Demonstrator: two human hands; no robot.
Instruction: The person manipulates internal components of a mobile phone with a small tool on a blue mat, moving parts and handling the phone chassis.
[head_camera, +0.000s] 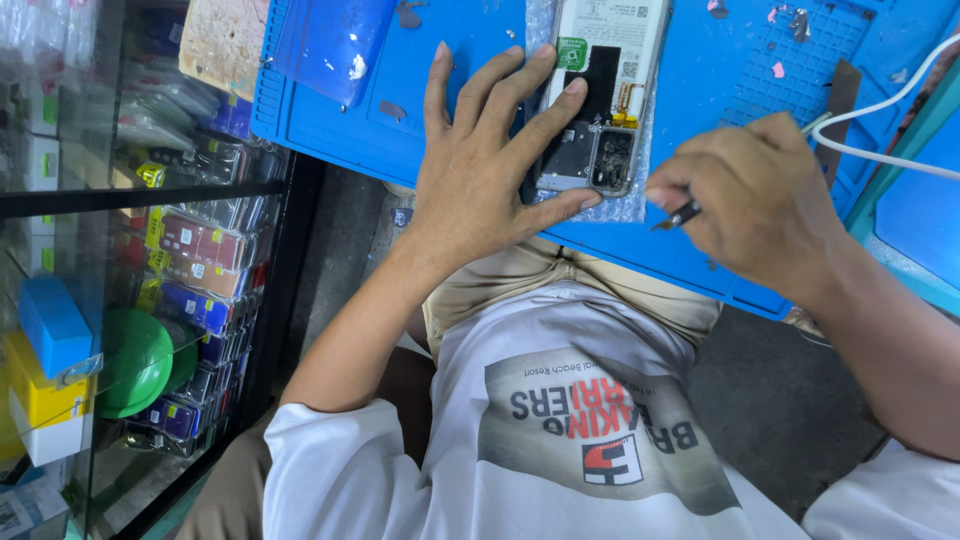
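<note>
An opened phone (600, 110) with its back cover off lies on a piece of bubble wrap (628, 205) on a blue work mat (330, 110). Its white battery, a black shield and a gold flex part are showing. My left hand (480, 170) lies flat over the phone's left side, fingers spread across it and the thumb pressed along its lower edge. Just right of the phone, my right hand (755, 195) is closed around a thin dark metal tool (678, 215). The tool's tip points down-left, near the phone's lower right corner and apart from it.
A glass display case (150, 280) stands at the left, holding packaged phone cases, a green round object (135, 360) and blue and yellow boxes. A white cable (880, 110) runs in from the right. Small loose parts (795, 25) sit on the mat's grid at top right. A clear blue sheet (335, 40) lies at top left.
</note>
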